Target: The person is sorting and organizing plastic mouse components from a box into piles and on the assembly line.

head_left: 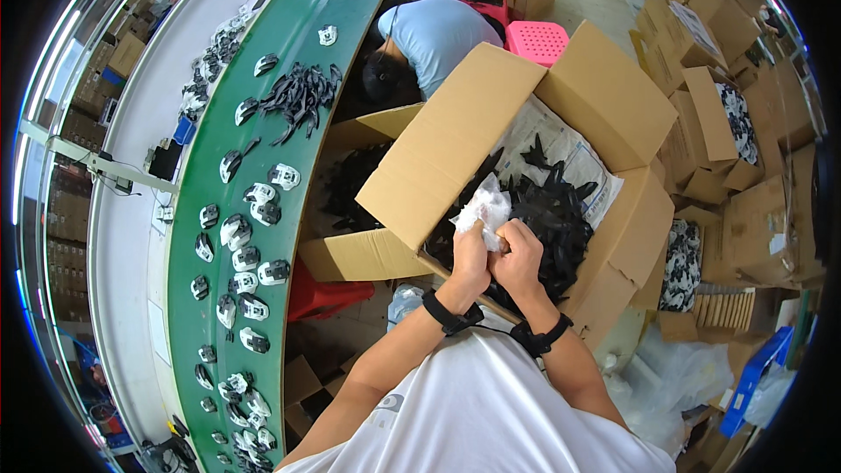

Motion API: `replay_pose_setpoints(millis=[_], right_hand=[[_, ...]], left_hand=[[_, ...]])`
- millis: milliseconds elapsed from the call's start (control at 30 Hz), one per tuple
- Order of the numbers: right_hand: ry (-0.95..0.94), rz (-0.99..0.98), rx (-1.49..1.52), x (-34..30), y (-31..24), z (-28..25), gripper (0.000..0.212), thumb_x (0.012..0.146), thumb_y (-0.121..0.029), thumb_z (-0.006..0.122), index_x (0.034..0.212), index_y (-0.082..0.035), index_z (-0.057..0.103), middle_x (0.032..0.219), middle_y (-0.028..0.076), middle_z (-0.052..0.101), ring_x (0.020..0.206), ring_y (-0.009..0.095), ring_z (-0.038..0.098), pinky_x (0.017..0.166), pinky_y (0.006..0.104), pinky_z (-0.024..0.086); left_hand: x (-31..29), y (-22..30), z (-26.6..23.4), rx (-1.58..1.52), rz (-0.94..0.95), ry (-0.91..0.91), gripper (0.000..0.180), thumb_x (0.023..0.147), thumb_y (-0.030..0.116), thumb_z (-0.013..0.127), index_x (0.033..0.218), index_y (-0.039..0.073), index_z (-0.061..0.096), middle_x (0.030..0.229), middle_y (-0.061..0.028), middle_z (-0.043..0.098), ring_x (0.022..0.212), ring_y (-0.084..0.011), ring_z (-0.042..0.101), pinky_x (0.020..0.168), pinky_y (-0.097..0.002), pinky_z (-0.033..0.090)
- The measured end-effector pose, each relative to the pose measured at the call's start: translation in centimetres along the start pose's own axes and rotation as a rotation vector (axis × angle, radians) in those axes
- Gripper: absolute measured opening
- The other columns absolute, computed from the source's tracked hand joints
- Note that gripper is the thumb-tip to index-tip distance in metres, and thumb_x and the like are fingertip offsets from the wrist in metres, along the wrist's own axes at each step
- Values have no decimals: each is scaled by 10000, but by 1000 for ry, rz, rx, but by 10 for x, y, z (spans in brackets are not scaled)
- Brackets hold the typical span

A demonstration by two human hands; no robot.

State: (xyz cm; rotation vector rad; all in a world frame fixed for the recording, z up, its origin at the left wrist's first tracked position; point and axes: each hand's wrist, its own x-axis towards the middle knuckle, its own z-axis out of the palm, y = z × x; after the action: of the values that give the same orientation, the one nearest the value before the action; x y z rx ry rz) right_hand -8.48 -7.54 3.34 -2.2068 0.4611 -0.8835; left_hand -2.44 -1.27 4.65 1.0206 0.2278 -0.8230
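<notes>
Both hands are closed on a crumpled, whitish translucent plastic bag (484, 201), held over an open cardboard box (473, 136). My left hand (469, 261) grips its lower left side, and my right hand (519, 256) pinches its lower right edge, close beside the left. What the bag contains, if anything, I cannot make out. Below and behind the hands, the box holds a heap of black, curved plastic parts (556, 219). A printed, pale sheet (561, 136) lines its far inner wall. Dark bands circle both my wrists.
To the left runs a green conveyor belt (307, 26) with black-and-white moulded parts (235, 232) and a black pile (298, 96). A person in a light blue shirt (442, 35) bends beyond the box, near a pink stool (537, 42). Cartons (714, 114) stand stacked at right.
</notes>
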Motion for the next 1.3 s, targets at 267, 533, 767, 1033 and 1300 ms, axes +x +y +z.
replay_pose_setpoints(millis=[267, 533, 767, 1033, 1300], right_hand=[[133, 232, 97, 12, 11, 9, 184, 580, 88, 522, 612, -15, 374, 545, 138, 346, 464, 270, 345, 447, 357, 278], [-294, 193, 403, 0, 9, -7, 184, 637, 33, 571, 691, -25, 405, 627, 93, 412, 535, 214, 410, 496, 304, 335], [-329, 82, 442, -5, 15, -8, 179, 681, 23, 590, 697, -46, 426, 638, 28, 436, 557, 120, 414, 503, 256, 331], [-102, 587, 565, -6, 36, -3, 264, 785, -68, 635, 615, -44, 434, 579, -43, 377, 563, 36, 346, 483, 240, 284], [104, 204, -14, -10, 20, 14, 251, 678, 8, 596, 555, -33, 381, 521, 164, 408, 436, 324, 415, 425, 373, 317]], left_hand=[[10, -13, -15, -157, -96, -170, 264, 936, 99, 429, 1177, 35, 515, 1124, -85, 589, 1014, -198, 576, 880, -350, 456], [36, -25, -47, 829, 583, -50, 373, 789, 32, 580, 1161, 25, 597, 1081, -113, 656, 753, -214, 660, 667, -308, 519], [22, 0, -32, 1419, 777, -140, 497, 735, 20, 615, 1225, 25, 533, 1259, -129, 563, 905, -369, 632, 746, -359, 525], [26, -7, -48, 1202, 759, -586, 775, 754, -102, 438, 1447, -53, 95, 1488, -326, 66, 1349, -482, 188, 1057, -402, 318], [6, -2, -30, 1141, 548, -315, 576, 748, -103, 442, 1318, -28, 419, 1096, -312, 584, 887, -391, 632, 772, -370, 485]])
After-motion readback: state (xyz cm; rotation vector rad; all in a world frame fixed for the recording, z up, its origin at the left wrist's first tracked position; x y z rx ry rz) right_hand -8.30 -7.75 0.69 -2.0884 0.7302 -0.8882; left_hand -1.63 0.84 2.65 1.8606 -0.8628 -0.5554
